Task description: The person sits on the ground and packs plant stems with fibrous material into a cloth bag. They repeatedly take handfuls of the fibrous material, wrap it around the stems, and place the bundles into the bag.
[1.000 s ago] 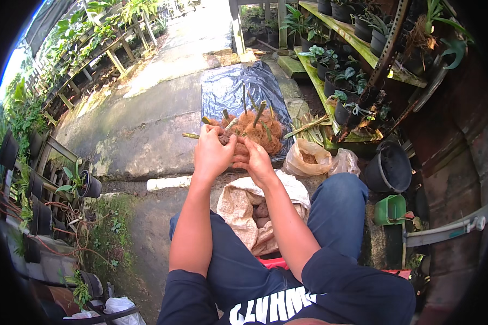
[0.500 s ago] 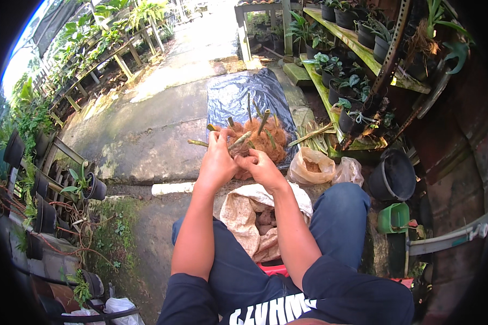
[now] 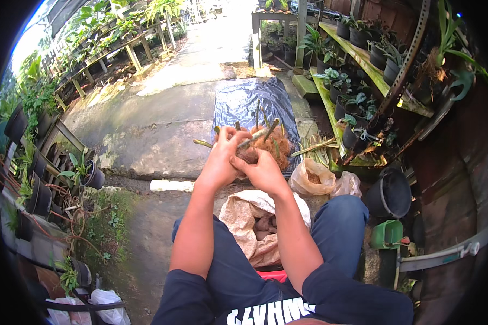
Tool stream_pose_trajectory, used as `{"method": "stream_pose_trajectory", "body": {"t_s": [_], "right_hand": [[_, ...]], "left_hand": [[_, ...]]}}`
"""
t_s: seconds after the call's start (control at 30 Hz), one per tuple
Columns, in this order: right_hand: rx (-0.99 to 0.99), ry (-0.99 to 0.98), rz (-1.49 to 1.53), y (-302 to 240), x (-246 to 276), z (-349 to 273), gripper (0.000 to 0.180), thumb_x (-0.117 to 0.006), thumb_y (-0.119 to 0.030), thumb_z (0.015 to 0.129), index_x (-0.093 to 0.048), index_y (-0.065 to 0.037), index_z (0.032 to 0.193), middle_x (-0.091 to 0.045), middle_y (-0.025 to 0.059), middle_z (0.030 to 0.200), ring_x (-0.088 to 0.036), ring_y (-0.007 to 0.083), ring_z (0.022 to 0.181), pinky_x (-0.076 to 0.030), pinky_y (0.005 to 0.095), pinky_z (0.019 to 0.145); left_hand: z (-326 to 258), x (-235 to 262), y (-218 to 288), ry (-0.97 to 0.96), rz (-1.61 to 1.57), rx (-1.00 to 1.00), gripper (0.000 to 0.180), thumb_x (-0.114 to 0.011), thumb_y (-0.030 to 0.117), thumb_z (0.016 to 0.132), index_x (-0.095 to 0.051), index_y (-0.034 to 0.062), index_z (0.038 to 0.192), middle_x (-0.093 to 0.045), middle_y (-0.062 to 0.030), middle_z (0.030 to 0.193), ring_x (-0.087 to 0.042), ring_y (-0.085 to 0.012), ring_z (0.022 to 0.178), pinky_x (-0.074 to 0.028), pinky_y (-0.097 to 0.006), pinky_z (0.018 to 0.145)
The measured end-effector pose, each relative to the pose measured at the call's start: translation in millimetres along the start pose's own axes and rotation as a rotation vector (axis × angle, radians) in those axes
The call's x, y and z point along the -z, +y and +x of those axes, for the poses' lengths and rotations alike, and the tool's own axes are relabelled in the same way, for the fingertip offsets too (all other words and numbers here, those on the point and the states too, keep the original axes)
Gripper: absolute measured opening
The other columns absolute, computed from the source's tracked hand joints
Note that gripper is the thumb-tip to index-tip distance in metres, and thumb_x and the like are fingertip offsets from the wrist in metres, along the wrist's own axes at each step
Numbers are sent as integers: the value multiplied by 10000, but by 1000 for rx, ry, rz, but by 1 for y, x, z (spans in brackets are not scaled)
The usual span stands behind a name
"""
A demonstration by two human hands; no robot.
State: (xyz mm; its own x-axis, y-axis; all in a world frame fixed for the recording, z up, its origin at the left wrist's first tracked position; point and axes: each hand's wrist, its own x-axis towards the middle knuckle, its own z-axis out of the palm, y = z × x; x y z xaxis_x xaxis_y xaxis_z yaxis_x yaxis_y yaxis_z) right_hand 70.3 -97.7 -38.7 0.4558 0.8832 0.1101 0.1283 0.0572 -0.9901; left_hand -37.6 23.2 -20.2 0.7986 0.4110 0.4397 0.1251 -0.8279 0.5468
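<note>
Both hands are closed together around a green stem cutting [image 3: 252, 138] with a dark brown clump [image 3: 248, 155] pressed about its lower part. My left hand [image 3: 220, 158] wraps the clump from the left, fingers bent over its top. On the other side my right hand [image 3: 261, 172] grips it low with the thumb. Behind them, other cuttings wrapped in orange-brown fibre [image 3: 279, 147] stand on a black plastic sheet [image 3: 249, 100], partly hidden by my hands. A woven sack [image 3: 238, 219] between my knees holds lumps of dark brown material [image 3: 265, 225].
Right of the cuttings lie a clear bag of brown fibre [image 3: 312, 179] and cut green stalks [image 3: 315, 149]. A black bucket [image 3: 389, 193] and green container [image 3: 386, 235] stand farther right. Potted plants fill wooden shelves [image 3: 358, 54]. A white tube [image 3: 171, 186] lies on the left.
The stem cutting has tilted, its upper end now pointing farther right, and the clump shows more between my hands. The whole view has shifted slightly.
</note>
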Motion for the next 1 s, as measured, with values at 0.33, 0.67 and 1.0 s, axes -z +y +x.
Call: {"method": "stream_pose_trajectory", "body": {"t_s": [0.33,0.67,1.0], "right_hand": [[514,257,-675,-143,17,76,456,-609,-390,964,-695,41,841,-631,230,663,-657,369,648,-524,473,675],[411,-160,-886,-69,40,50,295,-663,-294,939,-747,-11,929,-681,258,760,-697,428,737,-546,499,708],[394,-386,-812,-37,79,61,403,-839,-355,830,-733,-6,1001,-740,233,875,-725,414,869,-559,492,781]], "left_hand": [[6,39,-9,495,-509,89,550,-807,454,925,-632,106,1314,-369,-77,1298,-575,-86,856,-534,-293,758],[11,14,-19,295,-569,135,505,-634,369,1067,-694,-47,787,-597,-74,1011,-582,-189,957,-489,-346,859],[17,-18,-10,-116,-573,266,397,-713,330,992,-697,-49,874,-610,-53,934,-563,-146,895,-477,-344,836]]}}
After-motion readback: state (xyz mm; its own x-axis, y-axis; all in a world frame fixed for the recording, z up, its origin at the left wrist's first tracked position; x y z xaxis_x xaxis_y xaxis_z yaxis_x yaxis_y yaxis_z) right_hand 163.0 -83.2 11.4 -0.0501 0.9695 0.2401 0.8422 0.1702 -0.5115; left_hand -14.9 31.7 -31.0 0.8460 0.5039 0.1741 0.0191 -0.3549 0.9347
